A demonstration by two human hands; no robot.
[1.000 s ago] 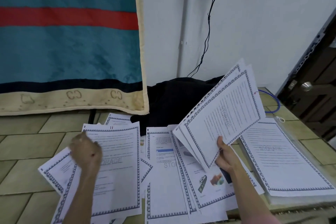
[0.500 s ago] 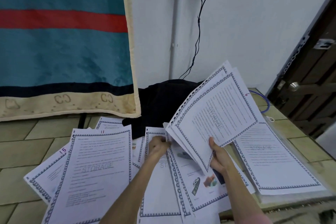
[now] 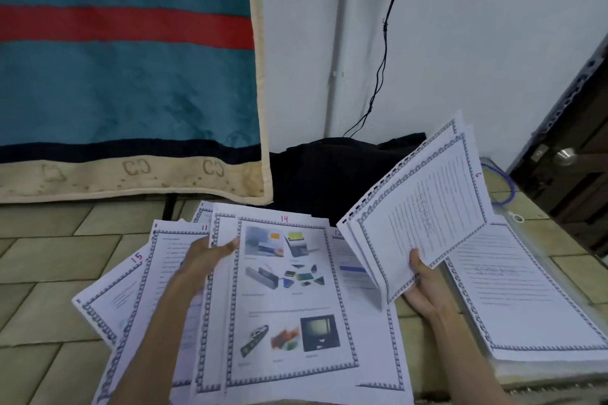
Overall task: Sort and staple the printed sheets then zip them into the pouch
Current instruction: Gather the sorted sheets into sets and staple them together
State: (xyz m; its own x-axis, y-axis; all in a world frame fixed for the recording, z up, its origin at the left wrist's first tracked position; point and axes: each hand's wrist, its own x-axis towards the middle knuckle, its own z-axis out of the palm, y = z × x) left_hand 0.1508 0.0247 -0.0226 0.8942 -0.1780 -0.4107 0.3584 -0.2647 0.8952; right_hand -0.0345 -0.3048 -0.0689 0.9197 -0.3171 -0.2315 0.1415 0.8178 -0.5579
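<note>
On the tiled floor [image 3: 49, 273] our printed sheets [image 3: 526, 289] lie fanned out; our left hand [image 3: 205, 256] pinches page 14 [image 3: 289, 293] by its edge, while our right hand [image 3: 422, 286] grips a raised stack of pages [image 3: 424, 223].

printed sheets [image 3: 289, 299]: thin matt white paper, smooth. floor tiles [image 3: 49, 273]: dull, slightly rough stone-like finish. hanging blanket [image 3: 125, 82]: plush cloth with soft nap. door knob [image 3: 566, 154]: shiny metal. pouch [image 3: 559, 368] under right stack: clear glossy plastic. black bundle [image 3: 329, 174]: matt cloth.
</note>
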